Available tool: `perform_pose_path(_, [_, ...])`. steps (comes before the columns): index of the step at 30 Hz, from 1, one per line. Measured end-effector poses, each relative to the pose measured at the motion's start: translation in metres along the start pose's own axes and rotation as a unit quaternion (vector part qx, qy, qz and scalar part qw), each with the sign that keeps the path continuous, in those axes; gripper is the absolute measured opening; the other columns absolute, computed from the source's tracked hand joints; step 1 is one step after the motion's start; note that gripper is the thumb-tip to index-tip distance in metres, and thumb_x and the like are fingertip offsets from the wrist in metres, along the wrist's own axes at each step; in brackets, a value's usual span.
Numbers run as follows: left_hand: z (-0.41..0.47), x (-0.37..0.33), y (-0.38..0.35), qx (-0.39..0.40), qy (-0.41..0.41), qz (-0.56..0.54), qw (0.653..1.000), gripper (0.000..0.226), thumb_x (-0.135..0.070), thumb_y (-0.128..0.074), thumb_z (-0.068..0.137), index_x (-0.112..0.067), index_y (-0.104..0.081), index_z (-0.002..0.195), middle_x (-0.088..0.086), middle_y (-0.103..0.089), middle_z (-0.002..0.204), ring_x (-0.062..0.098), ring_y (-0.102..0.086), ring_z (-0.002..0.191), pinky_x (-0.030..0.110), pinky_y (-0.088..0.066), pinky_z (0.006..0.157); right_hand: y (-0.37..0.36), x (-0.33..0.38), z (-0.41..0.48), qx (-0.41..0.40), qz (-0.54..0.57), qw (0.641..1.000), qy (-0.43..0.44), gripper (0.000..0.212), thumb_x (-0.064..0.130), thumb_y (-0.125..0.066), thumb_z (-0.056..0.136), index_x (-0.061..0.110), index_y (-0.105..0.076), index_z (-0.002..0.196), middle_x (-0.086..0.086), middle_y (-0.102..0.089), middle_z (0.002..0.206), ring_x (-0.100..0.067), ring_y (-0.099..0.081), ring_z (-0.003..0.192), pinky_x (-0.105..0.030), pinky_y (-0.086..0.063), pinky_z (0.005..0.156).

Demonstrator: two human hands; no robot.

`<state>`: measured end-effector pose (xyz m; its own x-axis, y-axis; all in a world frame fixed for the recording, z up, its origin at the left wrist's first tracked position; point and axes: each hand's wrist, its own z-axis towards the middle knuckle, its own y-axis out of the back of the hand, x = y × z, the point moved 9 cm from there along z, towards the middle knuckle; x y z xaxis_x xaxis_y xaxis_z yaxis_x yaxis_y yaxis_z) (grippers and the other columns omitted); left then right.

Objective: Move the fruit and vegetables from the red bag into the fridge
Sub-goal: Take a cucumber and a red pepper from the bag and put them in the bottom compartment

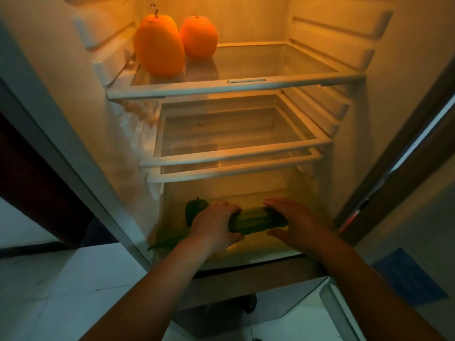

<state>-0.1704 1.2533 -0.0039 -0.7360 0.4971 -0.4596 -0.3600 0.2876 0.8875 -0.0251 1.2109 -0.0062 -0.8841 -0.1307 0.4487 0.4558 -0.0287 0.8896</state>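
cucumber (pixel 257 219) is sitting down in the fridge's bottom compartment (pixel 246 190), and i'm gripping its left end with my left hand (pixel 214 223), fingers wrapped round it. my right hand (pixel 299 223) is hovering open over the other end, fingers spread, maybe just touching. a green pepper (pixel 194 209) is lying just left, two oranges (pixel 172 45) are sitting on the top shelf (pixel 270 81).

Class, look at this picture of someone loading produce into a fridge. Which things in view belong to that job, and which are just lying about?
Belong to the job:
- cucumber, gripped by left hand, right hand open beside it
- two oranges on top shelf
- green pepper at the fridge bottom
- long green vegetable

Just lying about:
- blue object on floor, right
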Motion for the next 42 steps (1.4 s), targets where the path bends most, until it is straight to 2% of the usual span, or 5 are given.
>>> perform_pose_path(7, [0.003, 0.007, -0.007, -0.024, -0.021, -0.018, 0.999, 0.056, -0.038, -0.071, 0.076, -0.032, -0.049, 0.128, -0.011, -0.05, 0.124, 0.009, -0.048, 0.113, 0.027, -0.043, 0.096, -0.009, -0.03, 0.012, 0.034, -0.001, 0.999, -0.039, 0.054, 0.023, -0.075, 0.076, 0.018, -0.053, 0.124, -0.001, -0.056, 0.119, -0.018, -0.053, 0.108, -0.024, -0.039, 0.085])
perform_pose_path(11, [-0.015, 0.065, -0.003, -0.055, 0.083, -0.122, 0.988, 0.054, -0.026, -0.07, 0.079, -0.031, -0.047, 0.127, -0.013, -0.048, 0.122, 0.005, -0.048, 0.11, 0.016, -0.038, 0.086, -0.011, -0.067, 0.009, 0.026, 0.002, 0.997, -0.072, 0.05, 0.019, -0.076, 0.075, 0.013, -0.057, 0.12, -0.006, -0.058, 0.115, -0.022, -0.054, 0.107, -0.022, -0.034, 0.08])
perform_pose_path(28, [-0.028, 0.118, -0.032, -0.004, 0.179, -0.112, 0.977, 0.044, -0.024, -0.063, 0.085, -0.026, -0.049, 0.127, -0.001, -0.052, 0.125, 0.016, -0.051, 0.113, 0.025, -0.042, 0.09, -0.06, -0.1, 0.032, 0.144, -0.011, 0.977, -0.154, 0.06, 0.02, -0.075, 0.076, 0.012, -0.049, 0.13, -0.01, -0.047, 0.136, -0.024, -0.046, 0.124, -0.028, -0.034, 0.1])
perform_pose_path(38, [-0.041, 0.115, -0.036, -0.063, 0.182, -0.142, 0.971, 0.029, -0.024, -0.061, 0.088, -0.018, -0.056, 0.116, -0.006, -0.051, 0.102, 0.007, -0.046, 0.091, 0.012, -0.033, 0.066, -0.064, -0.063, 0.034, 0.097, 0.062, 0.986, -0.123, 0.051, 0.025, -0.071, 0.08, 0.017, -0.053, 0.126, -0.004, -0.054, 0.127, -0.018, -0.051, 0.114, -0.026, -0.041, 0.094])
perform_pose_path(42, [-0.04, 0.118, -0.04, -0.051, 0.196, -0.162, 0.966, 0.03, -0.025, -0.062, 0.087, -0.02, -0.057, 0.115, -0.006, -0.052, 0.101, 0.012, -0.052, 0.096, 0.02, -0.038, 0.075, -0.063, -0.043, 0.026, 0.079, 0.086, 0.987, -0.107, 0.048, 0.031, -0.067, 0.083, 0.017, -0.052, 0.126, 0.0, -0.056, 0.121, -0.012, -0.051, 0.106, -0.022, -0.04, 0.089])
